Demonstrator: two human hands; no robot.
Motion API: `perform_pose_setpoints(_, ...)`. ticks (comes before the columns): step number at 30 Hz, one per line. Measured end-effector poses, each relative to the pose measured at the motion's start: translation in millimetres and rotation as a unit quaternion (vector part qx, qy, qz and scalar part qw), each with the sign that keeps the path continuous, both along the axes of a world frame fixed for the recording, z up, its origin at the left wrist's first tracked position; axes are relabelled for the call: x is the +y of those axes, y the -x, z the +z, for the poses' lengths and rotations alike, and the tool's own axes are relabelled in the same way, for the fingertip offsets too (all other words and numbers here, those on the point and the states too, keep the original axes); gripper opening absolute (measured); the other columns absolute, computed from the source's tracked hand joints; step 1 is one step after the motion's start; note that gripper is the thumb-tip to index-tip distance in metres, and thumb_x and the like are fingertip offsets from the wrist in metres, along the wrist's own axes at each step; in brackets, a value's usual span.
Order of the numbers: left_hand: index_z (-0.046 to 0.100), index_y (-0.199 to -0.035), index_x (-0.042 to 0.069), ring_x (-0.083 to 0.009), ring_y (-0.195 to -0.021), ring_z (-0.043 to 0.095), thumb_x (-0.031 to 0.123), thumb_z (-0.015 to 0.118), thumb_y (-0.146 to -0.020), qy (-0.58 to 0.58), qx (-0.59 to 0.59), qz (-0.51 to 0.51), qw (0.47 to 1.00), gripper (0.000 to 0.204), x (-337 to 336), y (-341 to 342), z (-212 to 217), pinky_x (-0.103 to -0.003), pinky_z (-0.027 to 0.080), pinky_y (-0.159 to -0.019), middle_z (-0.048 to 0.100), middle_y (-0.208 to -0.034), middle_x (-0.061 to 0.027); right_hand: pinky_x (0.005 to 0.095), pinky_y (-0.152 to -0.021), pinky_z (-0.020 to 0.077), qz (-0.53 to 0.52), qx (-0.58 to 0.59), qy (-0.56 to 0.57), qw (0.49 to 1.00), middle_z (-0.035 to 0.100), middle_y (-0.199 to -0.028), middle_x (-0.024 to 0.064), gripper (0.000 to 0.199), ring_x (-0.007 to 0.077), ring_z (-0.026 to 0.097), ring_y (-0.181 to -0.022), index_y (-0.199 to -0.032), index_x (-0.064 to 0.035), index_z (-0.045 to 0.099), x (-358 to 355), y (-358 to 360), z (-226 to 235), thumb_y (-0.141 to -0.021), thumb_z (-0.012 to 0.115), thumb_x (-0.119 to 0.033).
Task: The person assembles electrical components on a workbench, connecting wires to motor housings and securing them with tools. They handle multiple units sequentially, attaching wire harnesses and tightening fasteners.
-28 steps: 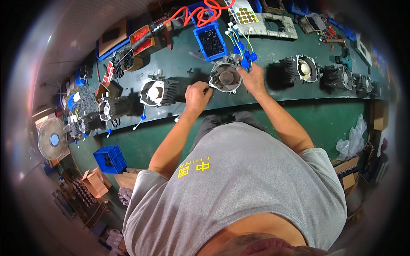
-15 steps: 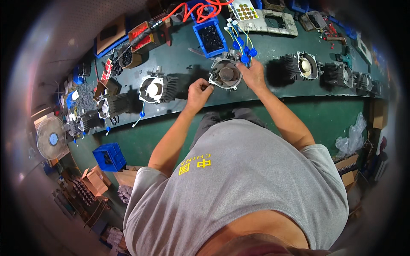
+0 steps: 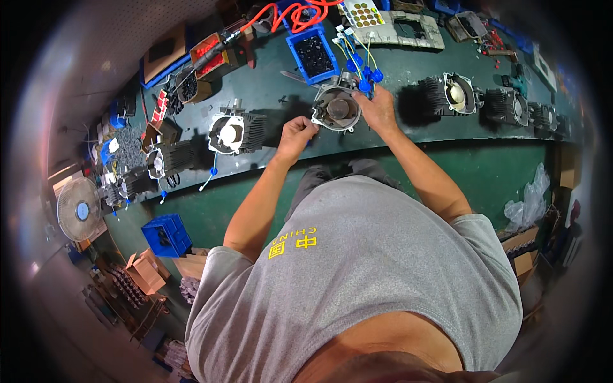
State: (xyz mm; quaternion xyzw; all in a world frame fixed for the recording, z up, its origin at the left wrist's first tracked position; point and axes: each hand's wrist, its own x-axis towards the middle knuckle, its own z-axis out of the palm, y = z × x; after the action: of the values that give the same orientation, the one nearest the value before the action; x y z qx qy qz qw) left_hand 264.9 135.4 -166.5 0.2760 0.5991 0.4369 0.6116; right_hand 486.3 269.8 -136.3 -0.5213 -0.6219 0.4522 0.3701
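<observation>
A finned grey metal housing point(image 3: 336, 108) with a round open face stands on the bench in front of me, its opening toward me. At its right side my right hand point(image 3: 378, 112) is closed on the rim, the thumb near the upper edge. My left hand point(image 3: 296, 138) is pinched beside the lower left rim; what its fingertips hold is too small to make out. A small blue spot shows just below that hand. Behind my right hand lies a bundle of wires with blue round parts point(image 3: 364, 85) and white plugs.
Similar finned housings stand along the bench to the left point(image 3: 231, 135) and right point(image 3: 456, 96). A blue bin of black small parts point(image 3: 314, 56) is behind the held housing, with a red coiled hose point(image 3: 299, 14) beyond. A fan point(image 3: 78, 209) stands at far left.
Both hands stay at the same places on the housing. A small blue spot has come into sight below my left hand. The whole view has shifted slightly.
</observation>
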Motion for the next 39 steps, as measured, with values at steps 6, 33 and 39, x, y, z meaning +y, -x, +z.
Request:
perform_pose_setpoints(6, 0.062, -0.08, 0.006, -0.0116, -0.072, 0.061, 0.01, 0.074, -0.088, -0.111, 0.333, -0.033, 0.936, 0.015, 1, -13, 23, -0.031, 0.048, -0.061, 0.065, -0.08, 0.0, 0.0357, -0.066, 0.0493, -0.008, 0.014, 0.021, 1.0, 0.069, -0.078, 0.0081, 0.017, 0.0136, 0.055, -0.067, -0.099, -0.0021, 0.071, 0, 1, 2, -0.087, 0.075, -0.013)
perform_pose_setpoints(33, 0.064, -0.088, 0.007, -0.01, -0.072, 0.058, 0.012, 0.068, -0.096, 0.059, -0.14, 0.003, 0.988, 0.01, 2, 1, 15, -0.026, 0.047, -0.068, 0.065, -0.083, -0.0019, 0.0382, -0.073, 0.0528, 0.01, 0.008, 0.046, 0.999, 0.072, -0.081, 0.0125, 0.014, 0.0163, 0.065, -0.073, -0.097, -0.0007, 0.07, 0, 1, 9, -0.088, 0.075, -0.011)
perform_pose_setpoints(39, 0.062, -0.078, 0.008, -0.0093, -0.064, 0.055, 0.008, 0.074, -0.087, -0.065, 0.279, -0.061, 0.956, 0.015, 7, -4, 23, -0.028, 0.042, -0.057, 0.062, -0.071, 0.0024, 0.0384, -0.074, 0.0531, 0.006, 0.002, 0.034, 0.999, 0.073, -0.082, 0.0125, 0.015, 0.0178, 0.066, -0.074, -0.098, -0.0012, 0.07, 1, 1, 9, -0.088, 0.075, -0.011)
